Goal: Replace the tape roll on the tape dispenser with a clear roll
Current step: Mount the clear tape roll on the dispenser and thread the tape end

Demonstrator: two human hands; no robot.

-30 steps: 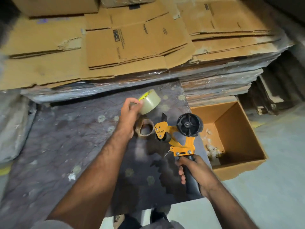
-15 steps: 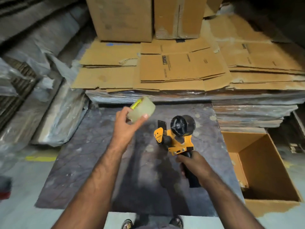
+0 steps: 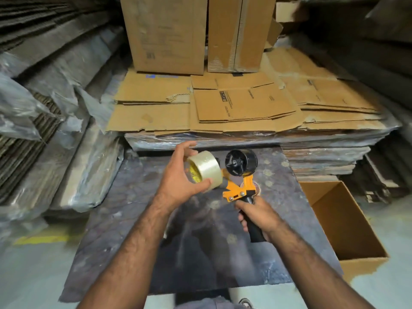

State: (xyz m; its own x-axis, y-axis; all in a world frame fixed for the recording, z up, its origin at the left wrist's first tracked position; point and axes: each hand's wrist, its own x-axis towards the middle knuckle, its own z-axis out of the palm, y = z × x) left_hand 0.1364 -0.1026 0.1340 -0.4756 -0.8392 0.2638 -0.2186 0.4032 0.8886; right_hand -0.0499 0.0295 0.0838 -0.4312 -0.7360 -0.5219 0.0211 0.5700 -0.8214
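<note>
My left hand [image 3: 178, 178] grips a clear tape roll [image 3: 207, 169] with a yellow inner label, held on its side in mid-air. The roll sits just left of the dispenser's bare black spool hub [image 3: 241, 162] and nearly touches the orange frame. My right hand [image 3: 258, 216] is closed around the black handle of the orange tape dispenser [image 3: 242, 190], holding it upright with the hub on top. Behind the dispenser frame, part of a used brown tape core [image 3: 257, 187] shows on the dark mat [image 3: 133, 208].
A pallet of flattened cardboard [image 3: 243, 108] wrapped in plastic stands just beyond the mat, with upright boxes [image 3: 167, 34] on it. An open cardboard box [image 3: 347, 221] sits on the floor at right. Plastic-wrapped cardboard stacks [image 3: 55, 130] crowd the left.
My left hand lifted the clear roll off the mat, turned it on its side and brought it right, close to the hub. The camera tilted up; the dispenser stayed in my right hand.
</note>
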